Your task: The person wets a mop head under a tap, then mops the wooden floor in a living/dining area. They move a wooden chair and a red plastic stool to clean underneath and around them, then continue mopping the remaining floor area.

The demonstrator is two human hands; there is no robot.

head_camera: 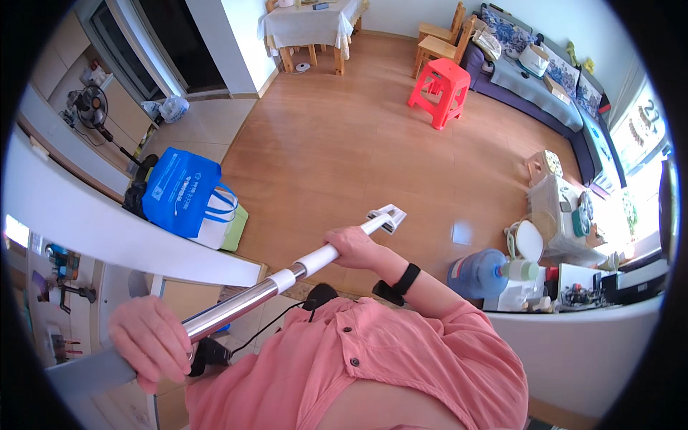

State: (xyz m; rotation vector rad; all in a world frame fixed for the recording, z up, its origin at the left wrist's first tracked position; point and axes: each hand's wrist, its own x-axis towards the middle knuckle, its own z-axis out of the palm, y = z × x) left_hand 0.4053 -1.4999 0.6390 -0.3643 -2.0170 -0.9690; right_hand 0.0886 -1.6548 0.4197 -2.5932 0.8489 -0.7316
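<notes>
A long pole (231,307) of shiny metal and white plastic runs diagonally across my front. My left hand (150,341) is wrapped around its lower, thicker end, beside a grey section at the lower left. Farther up, my right hand (352,247) grips the white part, with a black band on that wrist. A white and grey head (388,217) sits at the pole's far end, over the wood-look floor (344,156); whether it touches the floor cannot be told.
A blue bag (183,188) lies on a green and white box by the left wall. Ahead stand a red plastic stool (442,91), wooden chairs (438,47) and a cloth-covered table (306,24). A purple sofa (537,97) is at the right, a blue water bottle (475,273) nearer.
</notes>
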